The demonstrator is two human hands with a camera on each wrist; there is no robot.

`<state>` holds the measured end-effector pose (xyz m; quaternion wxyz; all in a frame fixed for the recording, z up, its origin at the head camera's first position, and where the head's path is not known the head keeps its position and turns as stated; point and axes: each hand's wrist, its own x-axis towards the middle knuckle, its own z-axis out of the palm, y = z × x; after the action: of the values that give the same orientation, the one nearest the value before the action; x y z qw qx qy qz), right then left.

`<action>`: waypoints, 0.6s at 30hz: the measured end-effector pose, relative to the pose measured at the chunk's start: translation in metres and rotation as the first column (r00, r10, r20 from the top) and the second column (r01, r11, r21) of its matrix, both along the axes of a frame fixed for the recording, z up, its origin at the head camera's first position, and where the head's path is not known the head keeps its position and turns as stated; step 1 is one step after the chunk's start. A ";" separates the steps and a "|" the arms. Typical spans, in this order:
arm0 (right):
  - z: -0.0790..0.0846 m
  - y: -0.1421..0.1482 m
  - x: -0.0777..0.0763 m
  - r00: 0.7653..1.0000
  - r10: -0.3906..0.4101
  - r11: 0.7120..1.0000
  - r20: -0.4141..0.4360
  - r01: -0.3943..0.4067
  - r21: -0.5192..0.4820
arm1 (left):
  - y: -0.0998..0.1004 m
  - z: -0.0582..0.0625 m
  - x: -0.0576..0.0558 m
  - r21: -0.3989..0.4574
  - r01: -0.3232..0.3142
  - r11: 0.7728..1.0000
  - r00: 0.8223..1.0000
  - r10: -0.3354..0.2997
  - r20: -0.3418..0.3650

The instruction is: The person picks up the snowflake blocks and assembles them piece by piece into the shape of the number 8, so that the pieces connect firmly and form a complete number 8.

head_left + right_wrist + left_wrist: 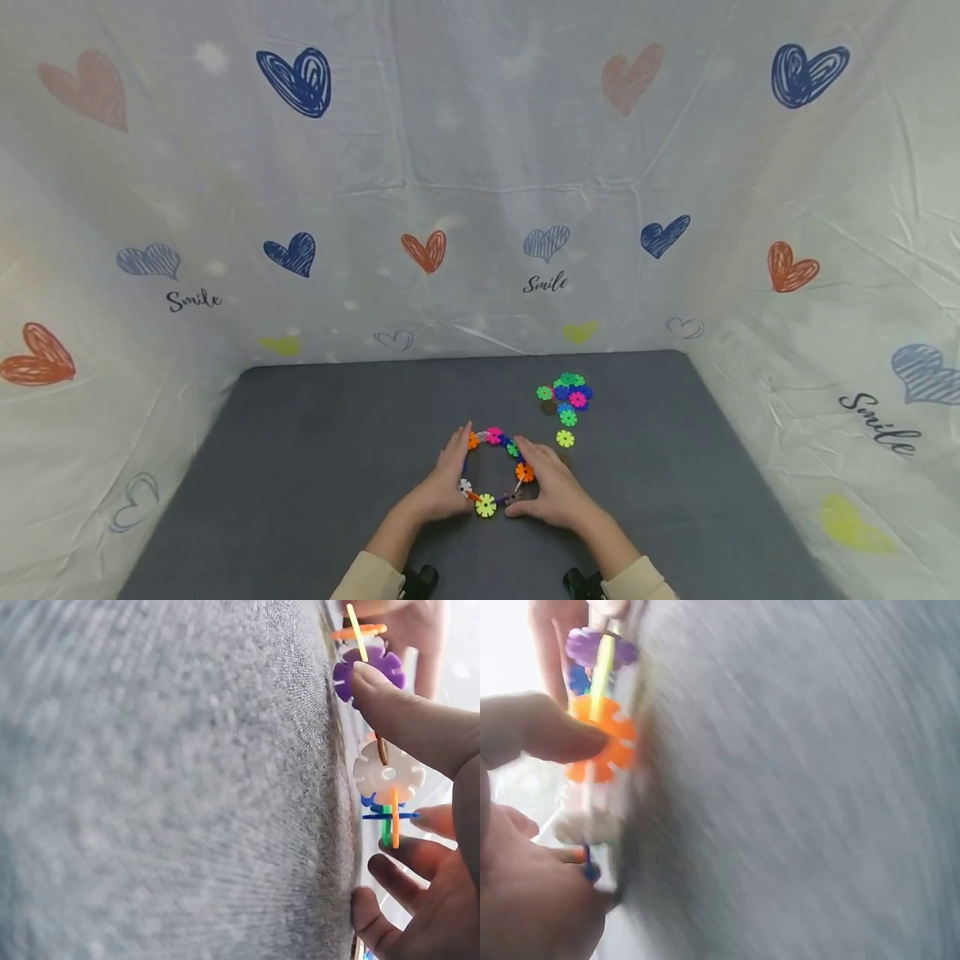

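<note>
A ring of notched plastic snowflake discs (486, 505), slotted together in many colours, lies between both hands near the middle of the dark table. My left hand (442, 483) holds its left side; in the left wrist view the thumb presses an orange disc (619, 757), below a purple one (581, 646). On the opposite side my right hand (557, 493) grips the ring, fingers around the far edge. Its thumb sits on a purple disc (388, 669) in the right wrist view, above a white disc (379, 778). The hands partly cover the ring's sides.
Beyond the right hand, several loose discs (577, 400) lie in a cluster, in green, blue, pink and brown. A single yellow-green disc (565, 438) lies nearer to me. A pale curtain printed with hearts (480, 125) surrounds the grey table (337, 433).
</note>
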<state>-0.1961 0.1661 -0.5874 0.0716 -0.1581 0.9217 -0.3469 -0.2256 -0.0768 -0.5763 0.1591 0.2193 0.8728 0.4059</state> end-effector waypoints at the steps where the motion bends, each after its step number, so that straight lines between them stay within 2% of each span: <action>1: 0.001 0.000 0.000 1.000 0.003 1.000 -0.003 -0.003 0.001 | 0.001 0.000 -0.001 0.018 0.000 1.000 1.000 0.000 0.011; 5: 0.002 -0.002 0.003 1.000 -0.003 1.000 0.010 0.003 -0.005 | 0.005 0.002 -0.003 0.070 -0.036 0.997 0.999 0.034 0.028; 9: 0.001 -0.001 0.003 1.000 0.025 1.000 0.016 -0.025 -0.011 | 0.005 0.003 -0.001 0.027 -0.089 0.996 0.996 0.089 0.002; 12: 0.004 0.008 0.003 1.000 0.009 0.999 -0.004 -0.009 -0.041 | 0.007 0.006 0.004 -0.029 -0.128 0.991 0.990 0.126 -0.069; 13: 0.006 0.013 0.002 0.999 -0.022 0.999 -0.030 0.021 -0.048 | 0.009 0.007 0.007 -0.038 -0.148 0.988 0.984 0.143 -0.109; 15: 0.010 0.025 0.000 0.985 -0.146 0.989 -0.090 0.142 -0.050 | 0.016 0.010 0.013 -0.027 -0.180 0.983 0.964 0.170 -0.206; 18: 0.012 0.042 -0.006 0.914 -0.371 0.928 -0.162 0.372 -0.020 | 0.032 0.015 0.024 -0.043 -0.182 0.982 0.931 0.158 -0.328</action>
<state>-0.2017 0.2078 -0.5749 -0.0704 -0.0077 0.9397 -0.3346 -0.2020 -0.0448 -0.5611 -0.0141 0.2006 0.9169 0.3447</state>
